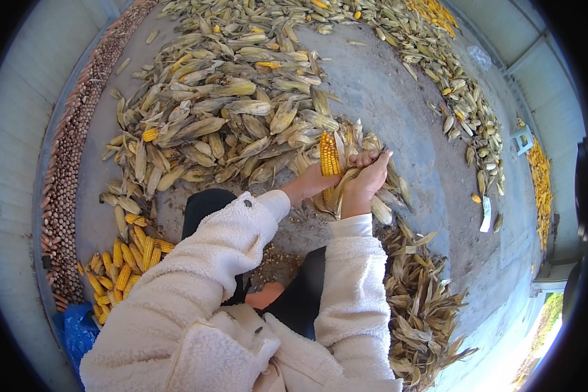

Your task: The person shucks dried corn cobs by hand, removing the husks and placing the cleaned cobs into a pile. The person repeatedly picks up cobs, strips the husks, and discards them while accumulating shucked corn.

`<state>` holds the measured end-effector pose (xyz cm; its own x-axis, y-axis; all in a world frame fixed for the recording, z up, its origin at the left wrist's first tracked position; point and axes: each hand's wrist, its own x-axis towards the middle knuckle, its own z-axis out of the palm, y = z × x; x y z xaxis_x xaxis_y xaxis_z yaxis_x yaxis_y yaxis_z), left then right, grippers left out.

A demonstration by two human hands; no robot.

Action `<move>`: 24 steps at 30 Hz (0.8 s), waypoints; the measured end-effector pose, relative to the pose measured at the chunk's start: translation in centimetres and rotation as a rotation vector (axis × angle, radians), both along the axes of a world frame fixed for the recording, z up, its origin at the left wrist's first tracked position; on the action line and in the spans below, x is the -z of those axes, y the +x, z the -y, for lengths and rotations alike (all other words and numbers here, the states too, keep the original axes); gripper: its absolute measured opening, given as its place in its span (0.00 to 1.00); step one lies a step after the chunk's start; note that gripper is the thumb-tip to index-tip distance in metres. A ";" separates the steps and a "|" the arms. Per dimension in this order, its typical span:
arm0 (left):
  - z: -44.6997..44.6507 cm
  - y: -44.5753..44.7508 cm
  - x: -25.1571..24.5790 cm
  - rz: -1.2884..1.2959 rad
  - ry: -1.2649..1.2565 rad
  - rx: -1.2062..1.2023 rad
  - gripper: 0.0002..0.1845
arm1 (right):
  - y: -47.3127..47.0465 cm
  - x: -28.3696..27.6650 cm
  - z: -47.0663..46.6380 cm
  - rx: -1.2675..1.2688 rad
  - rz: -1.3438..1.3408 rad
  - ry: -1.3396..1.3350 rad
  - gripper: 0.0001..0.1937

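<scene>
My left hand (309, 183) is closed around the lower part of a yellow corn ear (329, 153), whose bare kernels point away from me. Dry husk leaves (342, 190) hang from its base and right side. Those leaves are gripped in my right hand (367, 179), with the fingers curled toward the ear. Just beyond both hands lies a broad heap of unshucked corn ears (240, 108), a few showing yellow kernels. Part of the ear is hidden behind my left fingers.
Bare yellow cobs (122, 269) are piled at left beside a blue plastic bag (81, 323). Loose husks (416, 308) lie at right. A stack of shelled cobs (71, 196) lines the left wall. Farther right are more unshucked ears (470, 103) and a pale plastic stool (522, 139).
</scene>
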<state>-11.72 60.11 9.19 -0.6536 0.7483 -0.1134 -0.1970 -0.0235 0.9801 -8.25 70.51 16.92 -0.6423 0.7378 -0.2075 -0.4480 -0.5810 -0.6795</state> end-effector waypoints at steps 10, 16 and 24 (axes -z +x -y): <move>0.1 -1.1 1.5 -0.246 -0.104 -0.129 0.24 | -0.7 1.2 -0.1 -0.280 0.641 0.966 0.30; 0.1 -0.4 -1.7 -0.144 0.022 0.035 0.27 | -0.7 2.4 -0.4 -0.065 0.655 0.749 0.17; 1.1 -2.1 -0.5 0.209 0.021 -0.428 0.29 | 0.0 0.8 -1.0 -0.013 0.146 0.077 0.14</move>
